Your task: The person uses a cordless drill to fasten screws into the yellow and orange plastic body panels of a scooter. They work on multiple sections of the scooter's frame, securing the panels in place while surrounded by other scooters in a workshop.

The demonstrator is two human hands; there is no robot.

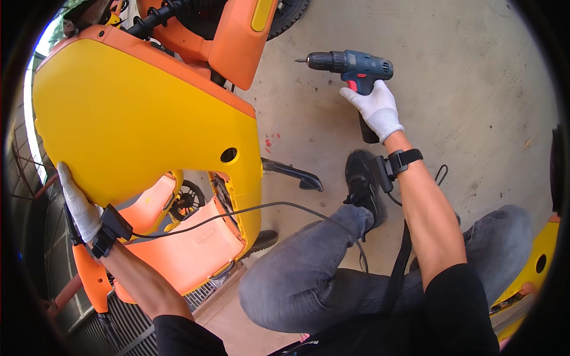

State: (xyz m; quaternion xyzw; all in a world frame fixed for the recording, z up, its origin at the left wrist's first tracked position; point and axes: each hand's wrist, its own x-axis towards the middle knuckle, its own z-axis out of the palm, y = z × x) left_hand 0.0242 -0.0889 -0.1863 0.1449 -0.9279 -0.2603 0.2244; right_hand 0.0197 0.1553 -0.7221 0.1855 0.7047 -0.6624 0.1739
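Head view — clamping drill (pixel 365 64) in right hand (pixel 376 108), bit (pixel 301 60) unengaged past fingers; left hand (pixel 81 206) at yellow panel (pixel 142 110), clench untellable — seemingly unfinished, done share unclear.

Around us spreads a smooth grey-beige concrete floor (pixel 475 113), flecked with dark specks and marked with a few red paint-like spots (pixel 269 142). Toward the lower left we see a slatted drain grate (pixel 138 325) beside a strip of pinkish-beige paving (pixel 237 323). Along our left edge runs a dim, grey jointed surface (pixel 52 252), wall or paving, we cannot tell. Daylight (pixel 28 104) glares white at upper left, where we glimpse green foliage (pixel 56 28).
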